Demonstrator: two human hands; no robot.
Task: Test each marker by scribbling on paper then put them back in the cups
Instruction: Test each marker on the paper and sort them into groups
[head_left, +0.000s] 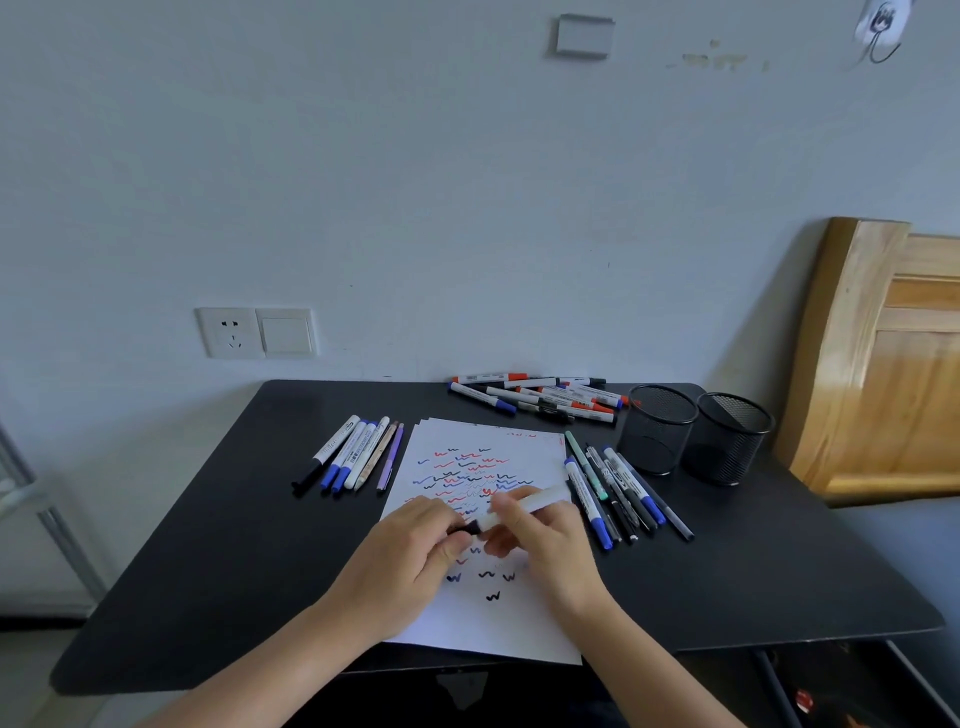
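A white sheet of paper covered in red, blue and black scribbles lies mid-table. Over it my right hand grips the white barrel of a black marker, and my left hand pinches its black cap end. Two black mesh cups stand empty at the right. Loose markers lie in three groups: left of the paper, right of the paper, and at the back.
The black table stands against a pale wall with a socket and switch. A wooden headboard leans at the right. A metal frame stands at the far left.
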